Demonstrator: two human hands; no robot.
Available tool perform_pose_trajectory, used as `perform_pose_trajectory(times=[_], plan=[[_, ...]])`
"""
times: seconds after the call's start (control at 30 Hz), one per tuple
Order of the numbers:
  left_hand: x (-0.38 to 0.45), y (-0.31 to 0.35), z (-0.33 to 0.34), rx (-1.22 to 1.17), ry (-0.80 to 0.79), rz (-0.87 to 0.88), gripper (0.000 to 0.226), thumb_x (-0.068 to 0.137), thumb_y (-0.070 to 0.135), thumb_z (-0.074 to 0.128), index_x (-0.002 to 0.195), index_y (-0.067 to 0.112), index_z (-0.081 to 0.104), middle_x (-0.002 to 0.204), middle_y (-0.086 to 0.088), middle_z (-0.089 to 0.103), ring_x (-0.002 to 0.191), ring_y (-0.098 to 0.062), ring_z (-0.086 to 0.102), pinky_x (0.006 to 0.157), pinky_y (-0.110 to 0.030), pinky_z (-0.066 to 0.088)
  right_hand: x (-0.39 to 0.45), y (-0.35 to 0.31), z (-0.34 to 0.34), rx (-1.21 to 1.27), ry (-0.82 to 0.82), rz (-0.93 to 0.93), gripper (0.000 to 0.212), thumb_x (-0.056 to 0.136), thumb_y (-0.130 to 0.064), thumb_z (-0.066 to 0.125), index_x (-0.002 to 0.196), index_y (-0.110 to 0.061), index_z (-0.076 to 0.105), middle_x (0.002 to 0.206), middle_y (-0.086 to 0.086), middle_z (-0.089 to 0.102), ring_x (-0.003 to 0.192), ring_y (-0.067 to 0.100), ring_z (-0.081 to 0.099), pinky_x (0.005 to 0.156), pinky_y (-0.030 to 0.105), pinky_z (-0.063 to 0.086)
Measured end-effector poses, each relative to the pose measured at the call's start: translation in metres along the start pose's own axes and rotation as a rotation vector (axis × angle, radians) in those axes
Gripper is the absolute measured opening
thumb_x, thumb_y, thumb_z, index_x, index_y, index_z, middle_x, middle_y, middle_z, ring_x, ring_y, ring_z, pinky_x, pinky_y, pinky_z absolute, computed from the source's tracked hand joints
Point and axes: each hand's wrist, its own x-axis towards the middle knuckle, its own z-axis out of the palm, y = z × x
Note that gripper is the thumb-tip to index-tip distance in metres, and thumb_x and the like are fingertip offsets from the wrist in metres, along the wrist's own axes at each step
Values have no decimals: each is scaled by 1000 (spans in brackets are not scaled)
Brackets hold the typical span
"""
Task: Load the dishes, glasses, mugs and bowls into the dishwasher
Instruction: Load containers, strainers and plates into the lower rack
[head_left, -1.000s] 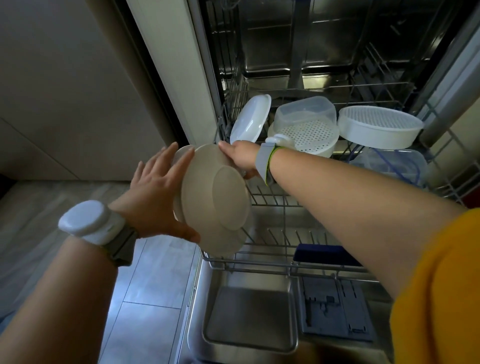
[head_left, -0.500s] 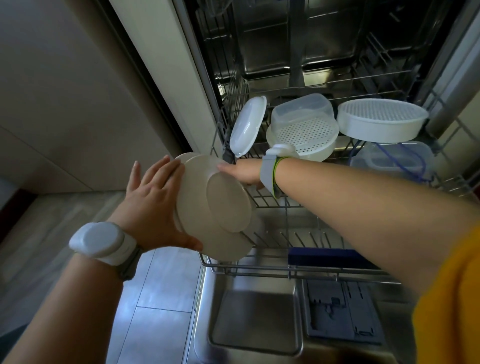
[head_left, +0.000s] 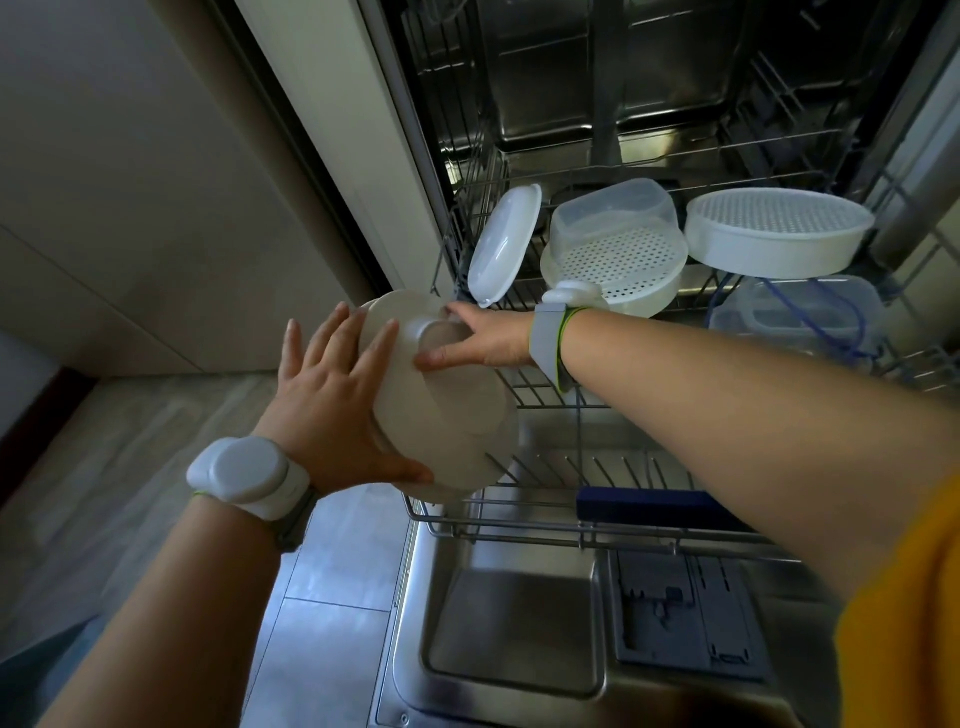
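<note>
Over lower rack (head_left: 571, 538) | both hands (head_left: 332, 410) hold plates (head_left: 441, 415) | no writing legible

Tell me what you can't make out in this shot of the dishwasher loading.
Head view only:
- How many beige ceramic plates: the stack overlaps, the left hand covers its rim.
- Right hand fingertips: hidden behind the plates.
- Lower wire rack slot beneath: plates block it.
- Clear plastic container: partly behind the forearm.

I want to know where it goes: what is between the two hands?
In the head view, the beige bowls sit between the left hand and right hand, over the lower rack.
</note>
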Motion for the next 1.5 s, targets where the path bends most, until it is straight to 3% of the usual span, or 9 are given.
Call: perform_pose_trajectory(times=[0.33, 0.6, 0.8, 1.03, 1.13, 1.2, 1.3, 1.37, 1.5], plan=[[-2, -4, -10, -42, -79, 9, 144, 35, 95, 52, 154, 32, -1, 162, -7, 2, 149, -25, -8, 116, -57, -10, -8, -3, 0, -97, -14, 40, 132, 62, -65, 78, 153, -26, -8, 157, 1, 24, 135, 21, 39, 108, 35, 38], [-4, 4, -6, -32, -6, 88, 133, 41, 88, 64, 152, 31, 16, 151, -6, 33, 141, -33, 25, 116, -62, 3, -4, -17, 4, -13, 23, 95, 112, 79, -64, 64, 153, -24, -10, 160, 8, 15, 144, 31, 22, 116, 46, 24], [-8, -2, -10, -104, 41, 58, 131, 39, 81, 73, 150, 33, 24, 150, -7, 27, 133, -32, 31, 112, -56, 22, -1, -26, 9, -140, -5, 71, 139, 50, -79, 73, 150, -37, -14, 158, 6, 21, 139, 27, 33, 110, 40, 35], [-9, -2, 1, -104, -28, 78, 136, 38, 93, 55, 152, 38, 7, 160, -8, 8, 145, -33, 11, 117, -54, 4, -6, -25, 14, -313, 17, 28, 144, 35, -86, 70, 148, -45, -8, 157, 5, 8, 145, 30, 17, 115, 48, 28], [-9, 0, -5, -345, 71, -27, 115, 59, 84, 54, 153, 27, 18, 158, -10, 18, 143, -31, 21, 114, -50, 20, -9, -28, 15, -329, 19, 30, 145, 28, -89, 68, 148, -47, -4, 153, 4, 15, 141, 31, 25, 112, 49, 33], [-5, 2, -7, -600, 191, -240, 77, 87, 60, 55, 148, 19, 32, 146, -8, 39, 133, -25, 38, 105, -38, 36, -11, -27, 15, -329, 21, 26, 141, 35, -87, 69, 148, -45, -3, 153, 4, 17, 140, 30, 27, 112, 48, 33], [2, 7, -4, -886, 203, -515, 24, 101, 35, 41, 109, 24, 61, 108, -4, 64, 103, -28, 60, 89, -40, 49, -12, -21, 16, -319, 30, 1, 133, 48, -80, 73, 150, -40, -3, 154, 3, 16, 141, 27, 26, 114, 46, 30], [1, 9, -4, -1021, 174, -555, 23, 101, 32, 43, 87, 30, 61, 94, -12, 66, 90, -33, 63, 85, -49, 54, -11, -18, 21, -305, 29, -17, 133, 49, -78, 75, 150, -39, -1, 154, 3, 17, 141, 27, 26, 114, 46, 30], [7, 1, -4, -885, 178, -499, 34, 101, 29, 43, 85, 8, 64, 82, -18, 65, 74, -32, 63, 74, -48, 56, -9, -20, 18, -275, 35, -42, 129, 53, -73, 78, 150, -37, 1, 154, 0, 16, 140, 24, 26, 115, 43, 29]])
